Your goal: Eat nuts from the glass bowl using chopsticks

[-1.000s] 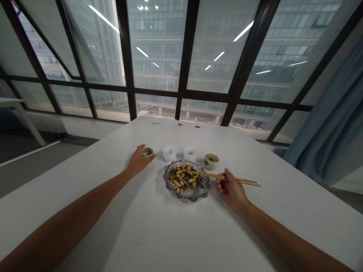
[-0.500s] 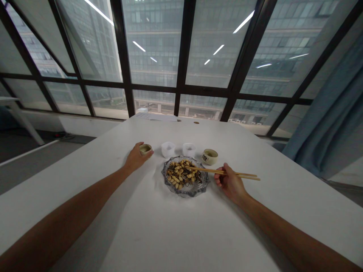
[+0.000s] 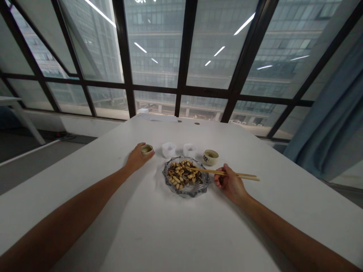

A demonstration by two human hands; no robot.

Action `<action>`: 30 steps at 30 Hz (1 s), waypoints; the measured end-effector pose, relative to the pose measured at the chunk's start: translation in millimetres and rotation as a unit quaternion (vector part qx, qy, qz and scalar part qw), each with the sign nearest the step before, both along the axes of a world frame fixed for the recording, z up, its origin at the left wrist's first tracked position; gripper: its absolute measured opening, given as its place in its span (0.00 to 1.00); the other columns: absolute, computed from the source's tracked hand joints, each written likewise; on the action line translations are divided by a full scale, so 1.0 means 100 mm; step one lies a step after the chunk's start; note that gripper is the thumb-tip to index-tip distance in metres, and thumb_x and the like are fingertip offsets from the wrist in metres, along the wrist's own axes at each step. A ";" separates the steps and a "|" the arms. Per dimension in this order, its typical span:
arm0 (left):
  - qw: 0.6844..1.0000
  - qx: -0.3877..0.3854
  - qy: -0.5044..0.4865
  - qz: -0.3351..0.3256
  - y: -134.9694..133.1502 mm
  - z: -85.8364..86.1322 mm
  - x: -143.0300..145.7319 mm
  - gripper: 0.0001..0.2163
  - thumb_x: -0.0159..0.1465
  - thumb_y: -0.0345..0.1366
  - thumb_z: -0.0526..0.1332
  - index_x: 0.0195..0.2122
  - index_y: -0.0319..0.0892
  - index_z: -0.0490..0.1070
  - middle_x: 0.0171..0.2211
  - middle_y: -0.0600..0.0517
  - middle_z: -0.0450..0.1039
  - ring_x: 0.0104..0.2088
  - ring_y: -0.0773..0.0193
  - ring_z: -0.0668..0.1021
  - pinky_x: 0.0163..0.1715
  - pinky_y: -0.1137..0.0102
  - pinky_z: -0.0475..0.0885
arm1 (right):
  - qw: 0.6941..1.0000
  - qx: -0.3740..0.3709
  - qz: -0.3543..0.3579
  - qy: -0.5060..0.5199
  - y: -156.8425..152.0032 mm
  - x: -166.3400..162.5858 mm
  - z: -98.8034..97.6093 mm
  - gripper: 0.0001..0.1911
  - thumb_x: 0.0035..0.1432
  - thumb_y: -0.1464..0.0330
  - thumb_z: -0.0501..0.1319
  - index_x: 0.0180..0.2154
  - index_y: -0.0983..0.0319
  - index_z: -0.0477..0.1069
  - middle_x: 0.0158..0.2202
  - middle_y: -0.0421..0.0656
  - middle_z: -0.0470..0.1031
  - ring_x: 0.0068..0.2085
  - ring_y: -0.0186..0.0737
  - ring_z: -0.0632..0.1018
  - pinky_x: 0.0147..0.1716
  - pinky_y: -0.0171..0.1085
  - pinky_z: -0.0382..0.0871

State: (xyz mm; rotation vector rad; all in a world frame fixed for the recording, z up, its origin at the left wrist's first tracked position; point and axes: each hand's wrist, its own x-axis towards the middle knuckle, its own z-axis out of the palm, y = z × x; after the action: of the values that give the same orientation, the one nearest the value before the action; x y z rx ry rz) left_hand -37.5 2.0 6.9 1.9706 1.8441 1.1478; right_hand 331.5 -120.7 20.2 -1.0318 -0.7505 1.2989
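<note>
A scalloped glass dish (image 3: 185, 189) of mixed nuts and dark seeds sits mid-table. My right hand (image 3: 230, 184) grips a pair of wooden chopsticks (image 3: 244, 175), whose tips reach into the nuts from the right. My left hand (image 3: 136, 158) is wrapped round a small tan cup (image 3: 146, 150) at the dish's far left. Two small white cups (image 3: 168, 149) (image 3: 189, 150) stand behind the dish, and a second tan cup with dark lettering (image 3: 210, 157) stands at its far right.
Everything rests on a long white table (image 3: 159, 226). Tall black-framed windows (image 3: 184, 56) rise beyond its far end, where some papers (image 3: 153, 118) lie. A blue curtain (image 3: 334, 121) hangs at the right; another white table (image 3: 11, 105) stands at the far left.
The view shifted slightly; the chopstick tips stay in the nuts and my left hand stays on the tan cup. No object has moved.
</note>
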 end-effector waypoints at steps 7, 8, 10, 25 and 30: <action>1.000 0.002 0.002 0.001 0.01 -0.02 0.00 0.31 0.59 0.53 0.65 0.59 0.43 0.64 0.53 0.42 0.76 0.51 0.51 0.79 0.51 0.61 0.73 | 1.000 0.008 0.010 -0.013 -0.01 0.01 0.01 0.20 0.61 0.53 0.64 0.26 0.60 0.69 0.18 0.41 0.74 0.15 0.34 0.70 0.14 0.32 0.62; 1.000 0.004 -0.002 -0.001 0.02 -0.02 0.00 0.31 0.59 0.53 0.65 0.59 0.43 0.64 0.52 0.42 0.76 0.51 0.51 0.79 0.51 0.61 0.73 | 1.000 0.008 0.009 -0.015 -0.02 0.00 0.01 0.20 0.61 0.53 0.64 0.26 0.60 0.69 0.18 0.42 0.74 0.16 0.34 0.70 0.14 0.32 0.62; 1.000 0.010 -0.010 -0.006 0.03 -0.04 -0.01 0.31 0.59 0.53 0.65 0.59 0.43 0.64 0.51 0.43 0.76 0.50 0.50 0.80 0.50 0.60 0.73 | 1.000 0.009 0.007 -0.021 -0.03 -0.01 0.02 0.20 0.61 0.53 0.64 0.26 0.60 0.69 0.18 0.42 0.75 0.16 0.34 0.70 0.15 0.32 0.62; 0.998 0.050 -0.023 -0.023 0.07 -0.09 -0.03 0.31 0.57 0.53 0.67 0.57 0.43 0.66 0.52 0.43 0.76 0.51 0.51 0.79 0.53 0.60 0.74 | 0.999 0.025 -0.013 -0.045 -0.04 -0.06 0.02 0.23 0.57 0.48 0.66 0.25 0.61 0.70 0.18 0.43 0.75 0.16 0.34 0.71 0.15 0.32 0.62; 0.990 0.130 0.006 -0.062 0.06 -0.10 -0.02 0.33 0.52 0.48 0.71 0.56 0.43 0.65 0.56 0.44 0.72 0.55 0.51 0.76 0.58 0.59 0.70 | 0.979 0.125 -0.117 -0.113 -0.19 -0.20 0.06 0.27 0.53 0.42 0.65 0.26 0.60 0.72 0.18 0.43 0.76 0.16 0.35 0.71 0.15 0.34 0.63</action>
State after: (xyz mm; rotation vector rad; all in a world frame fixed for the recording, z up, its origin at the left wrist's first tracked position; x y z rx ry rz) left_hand -39.7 8.5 -2.9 2.1984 1.6210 1.3993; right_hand 311.4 -139.7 26.4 -1.0382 -0.9097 0.8695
